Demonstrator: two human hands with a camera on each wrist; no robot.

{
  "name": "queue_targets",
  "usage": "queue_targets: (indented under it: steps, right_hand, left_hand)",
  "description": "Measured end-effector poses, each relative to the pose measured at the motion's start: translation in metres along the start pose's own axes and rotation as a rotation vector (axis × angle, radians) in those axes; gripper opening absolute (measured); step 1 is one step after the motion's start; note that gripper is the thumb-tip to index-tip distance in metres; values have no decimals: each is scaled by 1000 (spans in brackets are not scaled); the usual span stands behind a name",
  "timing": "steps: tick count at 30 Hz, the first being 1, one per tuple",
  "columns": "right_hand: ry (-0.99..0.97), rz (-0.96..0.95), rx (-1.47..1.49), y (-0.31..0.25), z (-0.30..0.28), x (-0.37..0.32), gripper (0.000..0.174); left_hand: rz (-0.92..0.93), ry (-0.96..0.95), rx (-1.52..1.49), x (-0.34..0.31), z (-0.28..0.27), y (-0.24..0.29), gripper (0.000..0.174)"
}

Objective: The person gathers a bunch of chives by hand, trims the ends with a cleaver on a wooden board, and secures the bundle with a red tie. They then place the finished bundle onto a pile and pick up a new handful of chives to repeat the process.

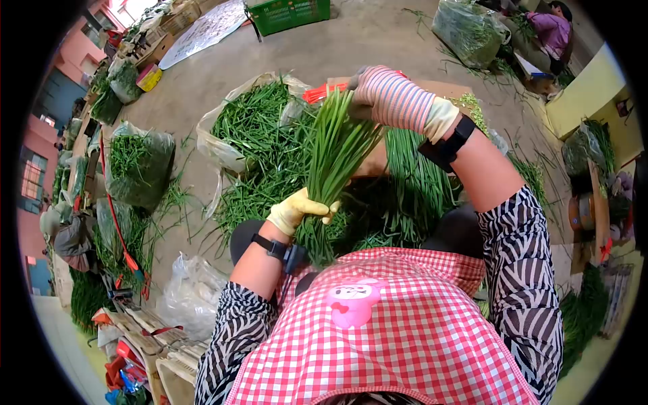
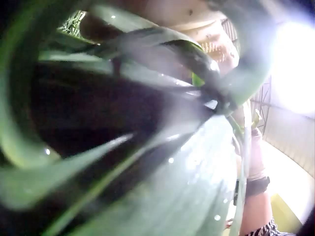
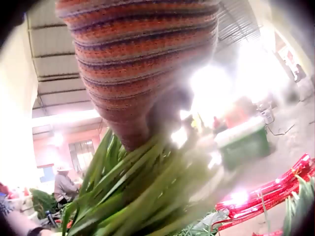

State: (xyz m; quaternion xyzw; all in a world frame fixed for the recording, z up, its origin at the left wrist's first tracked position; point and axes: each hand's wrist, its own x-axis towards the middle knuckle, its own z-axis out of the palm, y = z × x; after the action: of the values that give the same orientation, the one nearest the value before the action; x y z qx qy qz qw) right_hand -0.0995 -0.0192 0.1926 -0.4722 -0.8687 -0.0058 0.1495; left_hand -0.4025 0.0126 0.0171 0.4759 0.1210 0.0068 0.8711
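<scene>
A bunch of garlic chives (image 1: 341,145) stands upright in front of the checked apron, its long flat green leaves fanned slightly. My left hand (image 1: 300,209), in a pale yellow glove, grips the bunch low down, thumb across the front. At the top, my right hand (image 1: 395,100) in a striped knit glove pinches the upper ends; the right wrist view shows this glove (image 3: 142,64) right against the leaves (image 3: 142,191). Blurred leaves (image 2: 187,182) fill much of the left wrist view, hiding the left fingers. More chives (image 1: 415,172) lie in a pile to the right of the bunch.
Beyond the left hand, an open plastic bag (image 1: 219,152) overflows with loose chives. Red tie strips (image 3: 261,201) lie near the right hand. Bagged greens (image 1: 138,165) stand at left. A green crate (image 1: 290,17) is farther off, and another person (image 1: 550,34) sits at upper right.
</scene>
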Motion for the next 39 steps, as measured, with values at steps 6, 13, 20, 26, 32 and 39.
queue_targets:
  steps: [6,13,20,26,32,39]
  right_hand:
    - [79,-89,8,-6,2,-10,14]
    - [-116,-31,125,-3,-1,-10,22]
    - [-136,-40,-127,-10,10,-6,25]
    - [-60,-75,-53,-15,8,-7,21]
    - [-31,137,-346,-42,-8,1,10]
    - [645,390,-154,32,-55,-27,25]
  left_hand:
    - [-8,19,-15,-2,-5,-3,92]
    - [-11,-32,21,-1,2,2,80]
    - [-78,-26,79,0,-9,-5,83]
    - [-48,-9,45,-1,-6,-5,92]
    - [-22,-61,-15,2,-4,-2,96]
    - [44,33,-62,-5,-5,-2,84]
